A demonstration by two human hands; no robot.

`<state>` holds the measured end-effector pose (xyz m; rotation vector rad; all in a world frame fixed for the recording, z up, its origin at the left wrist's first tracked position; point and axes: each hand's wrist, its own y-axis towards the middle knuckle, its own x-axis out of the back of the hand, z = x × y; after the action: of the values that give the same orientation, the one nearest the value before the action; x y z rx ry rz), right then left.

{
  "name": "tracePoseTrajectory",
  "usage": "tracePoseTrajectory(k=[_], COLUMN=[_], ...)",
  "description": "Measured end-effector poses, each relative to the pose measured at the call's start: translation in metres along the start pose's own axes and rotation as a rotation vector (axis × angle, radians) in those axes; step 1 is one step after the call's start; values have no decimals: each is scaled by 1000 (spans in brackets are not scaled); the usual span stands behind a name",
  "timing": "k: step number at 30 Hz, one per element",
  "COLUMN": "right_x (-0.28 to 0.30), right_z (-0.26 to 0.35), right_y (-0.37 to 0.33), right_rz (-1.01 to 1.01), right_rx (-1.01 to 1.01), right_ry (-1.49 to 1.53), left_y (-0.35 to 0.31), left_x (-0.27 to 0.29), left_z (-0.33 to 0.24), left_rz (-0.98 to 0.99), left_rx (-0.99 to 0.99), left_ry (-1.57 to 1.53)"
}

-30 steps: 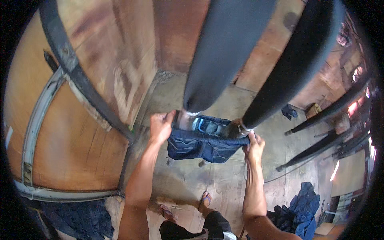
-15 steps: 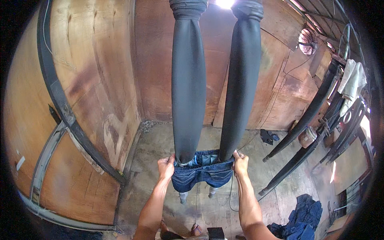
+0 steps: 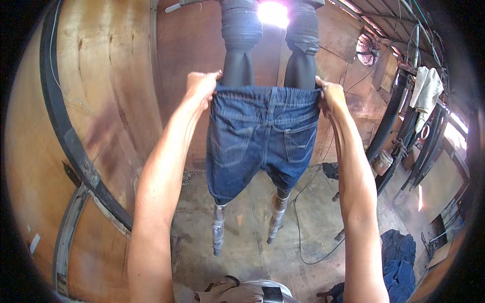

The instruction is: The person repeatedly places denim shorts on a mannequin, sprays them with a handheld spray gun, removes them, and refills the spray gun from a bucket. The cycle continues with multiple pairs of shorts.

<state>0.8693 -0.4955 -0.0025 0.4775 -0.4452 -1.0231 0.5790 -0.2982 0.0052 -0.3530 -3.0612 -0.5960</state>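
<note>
Two black forms are blocking the middle.
Denim shorts are wrapping them; free room is lying between their taped lower ends, a cable looping beside the right one.

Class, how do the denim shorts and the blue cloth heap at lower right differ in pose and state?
The denim shorts sit upright around two dark forms, while the blue cloth heap lies on the floor.
The denim shorts are spread wide between left hand and right hand; the blue cloth heap is crumpled and unheld.
Both are blue fabric.
</note>
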Motion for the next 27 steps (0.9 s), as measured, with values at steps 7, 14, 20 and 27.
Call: tracePoseTrajectory(k=[7, 14, 20, 27], right_x=[-23, -73, -99, -141], right_z=[41, 55, 24, -196], right_y=[-35, -73, -71, -176], right_rz=[-110, 83, -272, -116], right_rx=[-24, 766, 676, 255], right_ry=[282, -421, -278, -135], left_y=[13, -8, 10, -51], left_x=[0, 14, 19, 15], left_z=[-14, -3, 27, 269], left_rz=[-6, 124, -143, -88], left_rx=[-332, -1167, -1071, -603], left_ry=[89, 800, 349, 106])
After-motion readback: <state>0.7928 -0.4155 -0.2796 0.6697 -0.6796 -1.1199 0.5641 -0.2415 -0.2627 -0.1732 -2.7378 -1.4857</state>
